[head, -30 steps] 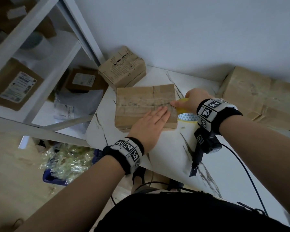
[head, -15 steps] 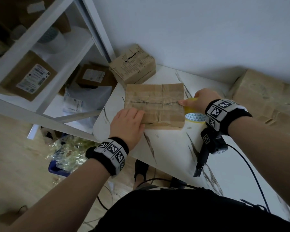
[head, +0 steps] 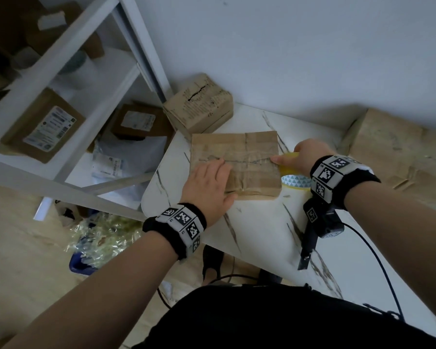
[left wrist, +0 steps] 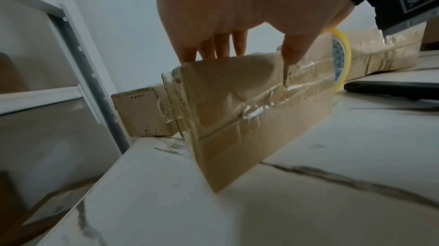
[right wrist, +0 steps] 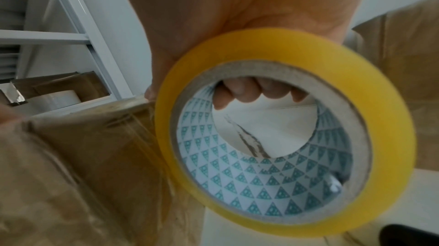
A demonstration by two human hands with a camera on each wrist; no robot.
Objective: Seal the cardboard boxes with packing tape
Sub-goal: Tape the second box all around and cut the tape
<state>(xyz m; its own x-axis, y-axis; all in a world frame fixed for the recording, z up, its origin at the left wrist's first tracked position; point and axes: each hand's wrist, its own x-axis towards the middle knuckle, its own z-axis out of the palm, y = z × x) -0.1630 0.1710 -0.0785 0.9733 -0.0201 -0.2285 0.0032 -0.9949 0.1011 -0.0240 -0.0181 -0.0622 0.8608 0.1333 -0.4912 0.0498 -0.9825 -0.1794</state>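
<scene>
Flat brown cardboard box [head: 234, 162], wrapped in wrinkled clear tape, lying on the white marble-patterned table [head: 269, 238] near its left rounded end. Left hand [head: 208, 187]: palm down on the box's near-left corner, fingers straight and together over the top, thumb on the near side face; pressing, not gripping. Right hand [head: 305, 154]: at the box's right edge, fingers curled through the core of a yellow-edged roll of clear packing tape [head: 293, 177] with a teal triangle-printed inner core, thumb tip extended onto the box top; the roll stands on edge against the box's right side. Smaller brown cardboard box with a torn top seam [head: 198, 105]: at the table's far-left corner, just behind the flat box. Large brown cardboard box [head: 400, 157]: at the right, against the wall. White metal shelving unit [head: 68, 59]: left of the table, holding labelled cardboard parcels [head: 44, 127].
</scene>
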